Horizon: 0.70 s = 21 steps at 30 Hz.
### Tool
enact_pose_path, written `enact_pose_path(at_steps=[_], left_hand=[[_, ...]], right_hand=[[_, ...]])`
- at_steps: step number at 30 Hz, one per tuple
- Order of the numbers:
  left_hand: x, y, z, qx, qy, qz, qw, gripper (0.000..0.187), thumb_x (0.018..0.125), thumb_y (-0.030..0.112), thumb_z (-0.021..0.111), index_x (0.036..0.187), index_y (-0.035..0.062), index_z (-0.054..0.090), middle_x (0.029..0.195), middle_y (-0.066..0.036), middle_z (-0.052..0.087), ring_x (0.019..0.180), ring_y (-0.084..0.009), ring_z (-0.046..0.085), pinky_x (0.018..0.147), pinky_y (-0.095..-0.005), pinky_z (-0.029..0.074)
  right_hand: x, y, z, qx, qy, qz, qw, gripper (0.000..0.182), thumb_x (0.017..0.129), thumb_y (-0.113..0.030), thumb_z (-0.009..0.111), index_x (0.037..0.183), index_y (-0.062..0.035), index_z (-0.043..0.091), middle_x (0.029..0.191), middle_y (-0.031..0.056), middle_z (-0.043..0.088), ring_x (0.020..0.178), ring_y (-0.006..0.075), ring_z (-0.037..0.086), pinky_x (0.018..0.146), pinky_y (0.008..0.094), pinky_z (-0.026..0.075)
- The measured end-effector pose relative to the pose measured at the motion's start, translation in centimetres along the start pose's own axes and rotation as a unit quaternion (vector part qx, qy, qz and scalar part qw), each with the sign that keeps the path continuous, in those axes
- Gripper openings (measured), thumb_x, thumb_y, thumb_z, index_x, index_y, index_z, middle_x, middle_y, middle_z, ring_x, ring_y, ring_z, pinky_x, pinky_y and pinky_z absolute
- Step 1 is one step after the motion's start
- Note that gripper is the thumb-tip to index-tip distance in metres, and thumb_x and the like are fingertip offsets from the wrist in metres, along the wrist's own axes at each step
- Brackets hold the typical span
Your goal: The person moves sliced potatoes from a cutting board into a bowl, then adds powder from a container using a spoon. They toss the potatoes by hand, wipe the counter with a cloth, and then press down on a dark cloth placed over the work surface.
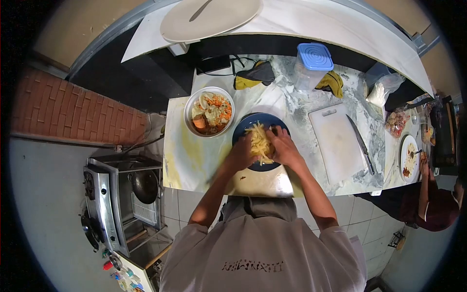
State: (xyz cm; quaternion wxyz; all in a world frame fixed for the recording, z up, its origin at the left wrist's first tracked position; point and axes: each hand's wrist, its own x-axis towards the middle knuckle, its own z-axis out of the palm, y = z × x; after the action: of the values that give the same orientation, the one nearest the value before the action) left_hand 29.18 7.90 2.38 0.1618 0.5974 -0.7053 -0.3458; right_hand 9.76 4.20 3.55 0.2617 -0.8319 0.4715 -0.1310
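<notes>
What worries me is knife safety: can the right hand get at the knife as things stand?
Probably yes: the right hand is among the pale strips, but once clear of the blue bowl it has only the flat cutting board between it and the knife, whose handle looks free.

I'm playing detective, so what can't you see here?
In the head view:
Some fingertips of the left hand and right hand: buried in fry-shaped strips.
Middle of the blue bowl: covered by strips and hands.
One end of the grey utensil: cut off by the top edge.
Food on the white plate: too small to name.
</notes>
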Motion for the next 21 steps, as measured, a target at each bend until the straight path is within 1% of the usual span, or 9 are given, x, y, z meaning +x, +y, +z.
enact_pose_path(at_steps=[2, 4, 6, 8, 11, 13, 15, 19, 21], left_hand=[[0.5, -0.4, 1.5, -0.002, 0.0, 0.001, 1.0, 0.078, 0.079, 0.021, 0.069, 0.141, -0.0015, 0.027, 0.132, -0.029, 0.043, 0.123, -0.0448, 0.044, 0.101, -0.0491, 0.039], [0.9, -0.8, 2.9, -0.004, 0.077, 0.051, 0.996, 0.076, 0.078, 0.014, 0.066, 0.14, -0.0033, 0.027, 0.127, -0.03, 0.046, 0.12, -0.045, 0.046, 0.101, -0.0482, 0.038], [1.5, -0.7, 3.0, -0.031, 0.067, 0.034, 0.997, 0.073, 0.078, 0.011, 0.065, 0.139, -0.0025, 0.028, 0.125, -0.03, 0.047, 0.119, -0.0452, 0.046, 0.101, -0.0483, 0.039], [1.6, -0.8, 3.1, -0.06, 0.053, 0.014, 0.997, 0.07, 0.078, 0.009, 0.063, 0.138, -0.0016, 0.029, 0.124, -0.03, 0.048, 0.118, -0.0454, 0.047, 0.1, -0.0484, 0.039], [1.9, -0.9, 2.5, -0.109, 0.062, 0.071, 0.99, 0.065, 0.077, 0.005, 0.062, 0.134, 0.0018, 0.03, 0.124, -0.029, 0.047, 0.119, -0.045, 0.046, 0.099, -0.0483, 0.04], [1.8, -0.6, 1.6, -0.162, 0.065, 0.111, 0.978, 0.059, 0.079, 0.002, 0.06, 0.131, 0.0047, 0.032, 0.122, -0.025, 0.05, 0.119, -0.0393, 0.05, 0.096, -0.0451, 0.044], [1.4, -0.2, 0.5, -0.171, 0.034, 0.101, 0.98, 0.059, 0.081, 0.003, 0.062, 0.132, 0.0056, 0.032, 0.121, -0.022, 0.05, 0.118, -0.0351, 0.052, 0.095, -0.0422, 0.046], [0.6, -0.2, -1.5, -0.14, -0.021, 0.093, 0.986, 0.055, 0.086, 0.011, 0.066, 0.13, 0.0068, 0.034, 0.122, -0.016, 0.051, 0.114, -0.0256, 0.055, 0.091, -0.0345, 0.051], [0.4, -0.7, -2.0, -0.145, -0.036, 0.072, 0.986, 0.056, 0.085, 0.012, 0.068, 0.131, 0.0072, 0.036, 0.124, -0.017, 0.05, 0.114, -0.026, 0.054, 0.091, -0.0346, 0.051]], right_hand=[[0.5, 0.4, 1.3, -0.003, -0.011, 0.022, 1.0, 0.075, 0.06, -0.008, 0.079, 0.128, -0.0046, 0.047, 0.123, 0.0246, 0.046, 0.11, 0.0465, 0.047, 0.094, 0.0466, 0.043], [0.7, 0.2, 2.4, -0.029, -0.011, 0.044, 0.999, 0.08, 0.065, -0.012, 0.079, 0.135, -0.0058, 0.04, 0.125, 0.0205, 0.045, 0.116, 0.0397, 0.046, 0.087, 0.0508, 0.048], [1.1, 0.0, 2.7, -0.007, 0.017, 0.035, 0.999, 0.075, 0.064, -0.009, 0.078, 0.131, -0.0043, 0.043, 0.122, 0.0217, 0.048, 0.113, 0.0411, 0.05, 0.086, 0.0493, 0.049], [1.4, 0.0, 3.0, 0.073, 0.022, 0.074, 0.994, 0.065, 0.065, -0.006, 0.077, 0.123, -0.0029, 0.046, 0.116, 0.0232, 0.051, 0.106, 0.042, 0.054, 0.084, 0.0476, 0.049], [1.4, 0.0, 2.2, 0.089, 0.027, 0.067, 0.993, 0.052, 0.067, -0.001, 0.072, 0.113, -0.001, 0.049, 0.11, 0.0237, 0.053, 0.099, 0.043, 0.056, 0.081, 0.0471, 0.049], [1.2, -0.2, 1.6, 0.106, 0.054, 0.04, 0.992, 0.048, 0.067, 0.001, 0.07, 0.11, -0.0004, 0.05, 0.109, 0.0235, 0.053, 0.1, 0.0429, 0.056, 0.08, 0.0471, 0.049], [0.8, -0.7, 0.5, 0.124, 0.08, 0.014, 0.989, 0.044, 0.067, 0.003, 0.068, 0.107, 0.0002, 0.051, 0.108, 0.0233, 0.053, 0.101, 0.0428, 0.055, 0.08, 0.0471, 0.048], [0.1, -1.0, -0.9, 0.157, 0.035, -0.008, 0.987, 0.042, 0.068, 0.007, 0.064, 0.108, 0.0011, 0.053, 0.109, 0.0226, 0.052, 0.103, 0.0427, 0.054, 0.084, 0.0463, 0.047], [-0.3, -0.8, -1.5, 0.175, 0.014, -0.016, 0.984, 0.043, 0.069, 0.007, 0.064, 0.11, 0.0012, 0.053, 0.11, 0.0226, 0.052, 0.103, 0.0427, 0.053, 0.085, 0.0457, 0.047]])
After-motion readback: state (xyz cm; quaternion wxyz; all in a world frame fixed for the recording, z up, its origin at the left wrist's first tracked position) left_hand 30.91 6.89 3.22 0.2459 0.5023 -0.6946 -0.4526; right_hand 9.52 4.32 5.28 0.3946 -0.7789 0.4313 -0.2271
